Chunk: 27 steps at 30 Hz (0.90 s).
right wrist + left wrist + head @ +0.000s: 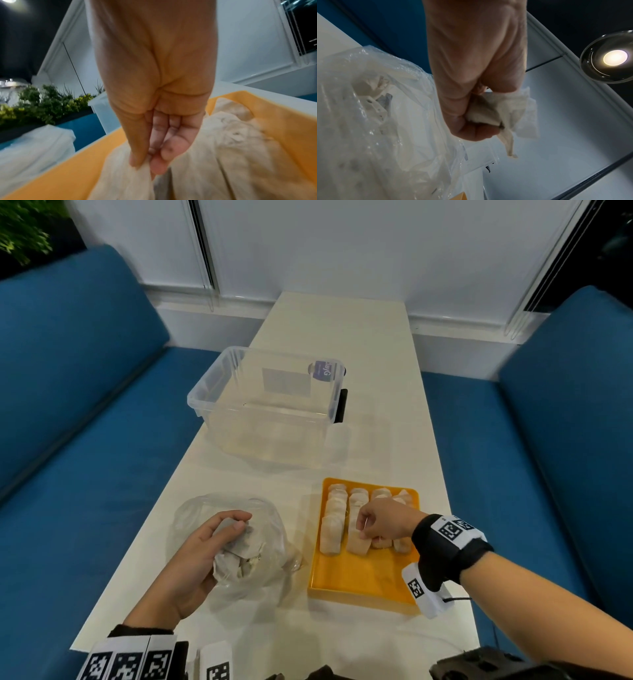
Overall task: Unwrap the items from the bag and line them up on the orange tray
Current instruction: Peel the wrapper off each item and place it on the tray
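Observation:
An orange tray (363, 575) lies on the table's right side, with several pale tea bags in rows at its far end. My right hand (363, 531) reaches over them and pinches the top of one tea bag (358, 545) in the second row from the left; the right wrist view shows thumb and fingers (137, 161) nipping that tea bag (126, 181) inside the tray (65, 170). To the left, my left hand (234, 523) grips a crumpled paper wrapper (236, 561) over the clear plastic bag (274, 529). The left wrist view shows the wrapper (489, 112) squeezed in the fist beside the bag (368, 121).
A large clear plastic bin (267, 402) stands behind the tray and the bag, mid-table. The narrow white table (342, 330) runs away from me between two blue benches (85, 405). The near half of the tray floor is bare orange.

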Each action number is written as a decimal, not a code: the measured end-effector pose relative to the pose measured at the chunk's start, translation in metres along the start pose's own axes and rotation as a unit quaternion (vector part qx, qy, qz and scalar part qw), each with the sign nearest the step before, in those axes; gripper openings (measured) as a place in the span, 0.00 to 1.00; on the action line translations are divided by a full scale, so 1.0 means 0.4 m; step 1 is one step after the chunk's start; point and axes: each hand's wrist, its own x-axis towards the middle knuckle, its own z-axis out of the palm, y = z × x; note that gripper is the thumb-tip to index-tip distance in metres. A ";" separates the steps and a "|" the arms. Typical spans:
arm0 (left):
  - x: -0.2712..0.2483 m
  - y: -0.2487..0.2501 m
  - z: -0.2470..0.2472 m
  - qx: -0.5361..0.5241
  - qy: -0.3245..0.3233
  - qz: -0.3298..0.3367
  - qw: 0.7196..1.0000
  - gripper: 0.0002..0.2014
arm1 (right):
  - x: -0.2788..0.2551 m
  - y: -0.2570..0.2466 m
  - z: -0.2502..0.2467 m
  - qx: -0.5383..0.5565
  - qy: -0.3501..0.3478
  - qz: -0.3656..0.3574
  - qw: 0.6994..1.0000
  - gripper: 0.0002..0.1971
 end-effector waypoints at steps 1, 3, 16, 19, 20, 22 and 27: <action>0.001 0.000 0.000 0.000 -0.001 -0.001 1.000 0.07 | 0.006 0.002 0.003 -0.008 0.003 0.005 1.000 0.06; 0.002 0.000 0.000 -0.001 -0.002 -0.002 1.000 0.07 | 0.016 0.003 0.007 -0.024 0.009 0.011 1.000 0.08; 0.010 0.002 0.013 -0.019 -0.014 0.001 1.000 0.09 | 0.021 -0.023 0.004 -0.086 0.097 -0.040 0.991 0.02; 0.012 0.004 0.029 -0.035 -0.033 0.004 0.999 0.10 | 0.002 -0.047 -0.011 -0.046 0.148 -0.073 0.985 0.04; 0.012 0.007 0.037 -0.040 -0.044 0.002 0.998 0.11 | -0.008 -0.062 -0.015 -0.030 0.160 -0.089 0.983 0.06; 0.011 0.013 0.052 -0.047 -0.068 0.000 0.997 0.11 | -0.034 -0.102 -0.021 0.000 0.177 -0.130 0.976 0.07; 0.014 0.018 0.084 -0.072 -0.106 0.010 0.992 0.14 | -0.125 -0.200 -0.014 0.065 0.157 -0.271 0.948 0.12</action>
